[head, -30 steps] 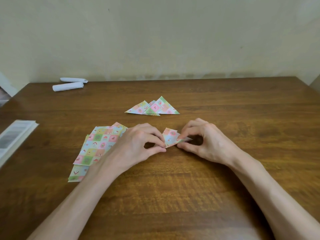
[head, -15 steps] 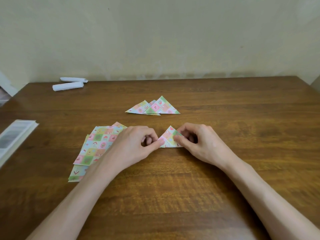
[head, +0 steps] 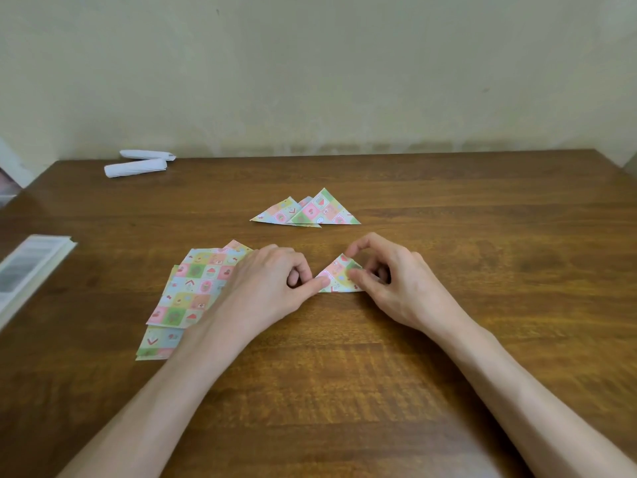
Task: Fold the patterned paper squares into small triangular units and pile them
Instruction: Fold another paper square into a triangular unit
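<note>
A small folded triangle (head: 339,274) of pastel checked paper lies flat on the wooden table (head: 482,236) between my hands. My left hand (head: 269,284) has its fingers curled and its thumb tip on the triangle's left corner. My right hand (head: 396,284) pinches the triangle's right side, index finger at the apex and thumb on the face. Behind them lies a pile of folded triangles (head: 310,212), overlapping each other. A stack of flat patterned squares (head: 196,288) lies fanned out to the left, partly under my left wrist.
Two white rolled papers (head: 136,167) lie at the back left by the wall. A pale booklet or packet (head: 31,267) juts over the table's left edge. The wall runs along the table's far edge.
The half-folded piece, held up between both hands a second ago, now lies flat as a closed triangle. Both hands have lowered onto it and press on it.
</note>
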Motion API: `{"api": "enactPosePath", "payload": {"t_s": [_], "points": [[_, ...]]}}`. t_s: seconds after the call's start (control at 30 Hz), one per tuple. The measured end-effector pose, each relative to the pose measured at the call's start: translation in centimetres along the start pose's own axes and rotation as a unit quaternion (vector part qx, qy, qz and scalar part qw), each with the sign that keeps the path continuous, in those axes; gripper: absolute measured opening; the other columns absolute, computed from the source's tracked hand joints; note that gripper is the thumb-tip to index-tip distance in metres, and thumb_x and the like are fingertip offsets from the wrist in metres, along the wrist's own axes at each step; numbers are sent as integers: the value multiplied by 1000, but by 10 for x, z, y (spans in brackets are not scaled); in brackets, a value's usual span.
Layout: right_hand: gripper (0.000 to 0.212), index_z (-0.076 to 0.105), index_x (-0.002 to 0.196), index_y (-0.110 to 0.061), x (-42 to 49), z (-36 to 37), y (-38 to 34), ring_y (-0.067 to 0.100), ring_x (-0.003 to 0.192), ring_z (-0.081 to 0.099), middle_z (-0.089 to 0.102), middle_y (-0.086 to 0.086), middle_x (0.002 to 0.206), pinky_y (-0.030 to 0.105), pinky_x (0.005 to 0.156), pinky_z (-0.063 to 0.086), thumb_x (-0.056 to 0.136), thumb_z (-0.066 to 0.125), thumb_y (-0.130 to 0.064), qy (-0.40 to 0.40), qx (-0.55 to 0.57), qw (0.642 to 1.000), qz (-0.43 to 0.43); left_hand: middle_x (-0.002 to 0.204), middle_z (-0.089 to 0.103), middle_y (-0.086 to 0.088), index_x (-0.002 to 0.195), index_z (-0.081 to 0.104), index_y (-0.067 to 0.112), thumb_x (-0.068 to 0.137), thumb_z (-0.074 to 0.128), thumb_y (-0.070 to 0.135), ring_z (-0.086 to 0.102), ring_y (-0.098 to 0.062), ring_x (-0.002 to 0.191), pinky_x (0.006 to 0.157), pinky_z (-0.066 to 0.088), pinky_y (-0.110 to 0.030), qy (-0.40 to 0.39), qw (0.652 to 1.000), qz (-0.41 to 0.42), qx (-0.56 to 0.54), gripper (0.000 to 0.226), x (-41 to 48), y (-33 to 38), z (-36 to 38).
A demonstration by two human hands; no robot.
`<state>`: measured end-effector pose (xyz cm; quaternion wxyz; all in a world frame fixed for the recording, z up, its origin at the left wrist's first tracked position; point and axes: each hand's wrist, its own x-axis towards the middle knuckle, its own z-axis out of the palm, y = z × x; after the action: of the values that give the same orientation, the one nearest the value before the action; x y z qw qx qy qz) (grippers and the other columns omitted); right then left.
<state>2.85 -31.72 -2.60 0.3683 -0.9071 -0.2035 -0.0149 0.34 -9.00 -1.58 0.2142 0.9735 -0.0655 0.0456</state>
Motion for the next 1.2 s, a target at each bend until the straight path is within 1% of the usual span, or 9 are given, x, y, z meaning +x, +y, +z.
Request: {"api": "enactPosePath", "payload": {"t_s": [0.13,0.3,0.37,0.43,0.57,0.7,0.83,1.03,1.2], "points": [[4,68,98,-34,2,3,0,6,66,54,65,-14,72,29,70,45,94,67,-32,7,-14,1000,21,72,61,11,68,64,33,84,70,65,55,-4,83,68,41,-28,-1,1000,-26,-4,37,1,2,-1],[6,70,98,-34,2,5,-2,6,65,55,67,-13,73,32,72,50,94,66,-33,14,-39,999,32,73,61,11,68,64,32,82,71,67,54,-5,85,68,42,-29,7,999,-38,2,38,0,3,-1],[8,71,99,-35,1,5,-3,5,65,54,63,-13,69,33,72,52,93,66,-34,20,-58,998,31,73,60,11,70,63,32,81,72,67,53,-5,85,65,40,-28,12,999,-36,-6,37,0,3,-1],[10,71,101,-36,0,4,-5,4,65,53,57,-13,67,34,70,52,92,66,-34,26,-75,997,22,75,59,11,75,63,34,82,73,65,52,-3,84,63,37,-26,9,999,-31,-22,34,0,2,-1],[20,71,112,-40,-1,3,-4,5,69,52,54,-12,78,37,69,53,93,67,-35,32,-87,996,-8,82,56,12,86,64,38,84,73,59,50,-2,86,65,35,-25,7,999,-4,-54,23,-1,1,-1],[27,70,122,-47,-2,5,-6,9,76,56,48,-11,85,35,67,51,98,59,-40,20,-116,993,-9,80,56,12,86,68,40,85,76,54,50,-2,84,67,36,-26,22,997,7,-79,16,-1,0,3],[29,69,126,-46,-3,5,-8,8,81,57,48,-11,91,33,67,50,99,57,-41,14,-139,990,-13,80,57,12,87,71,39,87,75,52,50,-1,85,64,32,-23,28,997,6,-70,13,0,0,3],[29,71,124,-46,-6,6,-5,2,77,44,47,-15,95,25,62,37,98,58,-43,30,-160,986,-37,81,58,16,91,71,40,90,74,44,52,0,86,69,36,-22,50,996,32,-61,5,-1,-2,8],[31,73,121,-45,-6,3,-1,3,79,48,51,-12,96,25,64,42,96,55,-45,27,-139,989,-51,96,58,21,108,75,49,96,68,40,54,-4,93,75,46,-29,46,994,86,-55,17,-1,-2,12]]}}
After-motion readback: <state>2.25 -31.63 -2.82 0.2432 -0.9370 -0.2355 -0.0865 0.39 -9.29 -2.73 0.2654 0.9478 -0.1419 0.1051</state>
